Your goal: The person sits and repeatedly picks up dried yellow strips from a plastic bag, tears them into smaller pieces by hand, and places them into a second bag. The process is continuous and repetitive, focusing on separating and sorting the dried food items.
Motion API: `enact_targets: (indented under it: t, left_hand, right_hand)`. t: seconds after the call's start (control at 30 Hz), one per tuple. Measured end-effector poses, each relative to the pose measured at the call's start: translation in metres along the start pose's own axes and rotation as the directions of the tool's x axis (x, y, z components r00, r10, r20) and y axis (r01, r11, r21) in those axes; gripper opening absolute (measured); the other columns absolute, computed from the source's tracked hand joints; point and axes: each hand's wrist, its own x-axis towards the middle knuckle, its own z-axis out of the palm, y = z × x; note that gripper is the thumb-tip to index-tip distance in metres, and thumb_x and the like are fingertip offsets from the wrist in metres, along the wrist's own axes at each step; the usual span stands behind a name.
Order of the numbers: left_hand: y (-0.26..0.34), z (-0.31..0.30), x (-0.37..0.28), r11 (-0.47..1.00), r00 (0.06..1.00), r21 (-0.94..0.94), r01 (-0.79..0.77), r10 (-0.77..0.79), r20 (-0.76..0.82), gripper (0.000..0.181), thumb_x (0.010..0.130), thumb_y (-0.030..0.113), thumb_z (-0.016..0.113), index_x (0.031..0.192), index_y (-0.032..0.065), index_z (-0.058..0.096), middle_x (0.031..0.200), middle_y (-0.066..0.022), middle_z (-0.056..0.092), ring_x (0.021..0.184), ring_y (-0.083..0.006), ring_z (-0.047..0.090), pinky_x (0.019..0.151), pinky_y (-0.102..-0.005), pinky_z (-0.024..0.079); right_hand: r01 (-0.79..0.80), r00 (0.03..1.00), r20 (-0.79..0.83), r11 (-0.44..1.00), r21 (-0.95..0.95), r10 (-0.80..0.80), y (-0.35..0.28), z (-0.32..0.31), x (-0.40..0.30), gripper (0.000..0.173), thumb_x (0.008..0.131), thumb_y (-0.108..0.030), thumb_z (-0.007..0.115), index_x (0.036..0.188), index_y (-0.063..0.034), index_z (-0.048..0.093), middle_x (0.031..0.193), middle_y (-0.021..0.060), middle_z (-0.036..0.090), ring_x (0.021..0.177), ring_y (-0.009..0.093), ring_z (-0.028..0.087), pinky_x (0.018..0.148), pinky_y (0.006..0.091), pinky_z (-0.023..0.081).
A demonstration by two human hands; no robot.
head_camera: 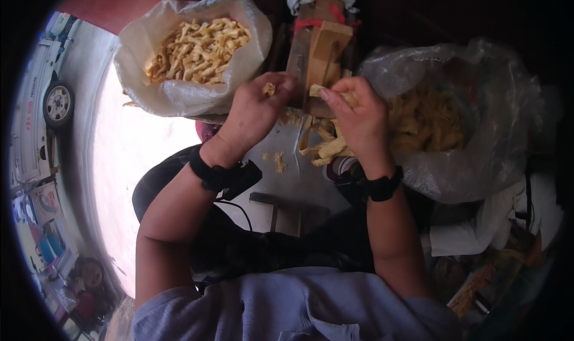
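Note:
My left hand [258,110] pinches a small crumpled yellow piece [269,89], mostly hidden by the fingers. My right hand [363,112] grips a pale yellow dried strip [316,90] between thumb and fingers, its cut-looking end pointing left. Both hands hover at the near end of a wooden stand [296,69], which carries a wedge-like wooden block [329,42] and a red cloth tie [309,24]. Below my right hand lies a loose heap of flat yellow strips [332,148]. The strips' material is not certain.
To the left, a white plastic sack [134,49] holds many short yellow pieces [197,49]. At right, a clear plastic bag [497,116] contains longer folded strips [426,121]. Scraps [280,161] lie on the floor near a dark wooden stool-like frame [287,202]. Parked vehicles [36,116] stand far left.

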Motion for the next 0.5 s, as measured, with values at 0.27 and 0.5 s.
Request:
enact_targets:
  t: [0.27, 0.5]
  left_hand:
    - [0.033, 0.005, -0.055, 0.887, 0.693, -0.001, 0.461, -0.360, 0.625, 0.030, 0.097, 0.030, 0.057, 0.096, 0.0022, 0.068, 0.072, -0.0029, 0.062, 0.063, -0.0071, 0.056, 0.055, -0.0253, 0.044]
    - [0.069, -0.007, -0.059, 0.925, 0.750, 0.094, -0.369, 0.237, 0.618, 0.027, 0.081, 0.020, 0.078, 0.099, 0.0024, 0.068, 0.082, -0.0065, 0.065, 0.072, -0.0161, 0.063, 0.062, -0.0295, 0.049]
  right_hand:
    - [0.293, 0.871, 0.298, 0.900, 0.323, -0.390, -0.031, -0.022, -0.013, 0.020, 0.083, -0.014, 0.078, 0.078, -0.0061, 0.060, 0.064, 0.0032, 0.063, 0.054, 0.013, 0.060, 0.050, 0.0260, 0.046]
    - [-0.148, 0.924, 0.379, 0.881, 0.450, -0.038, -0.045, -0.023, -0.019, 0.009, 0.092, -0.005, 0.061, 0.096, 0.0022, 0.066, 0.068, 0.0018, 0.062, 0.061, 0.006, 0.055, 0.052, 0.0230, 0.043]
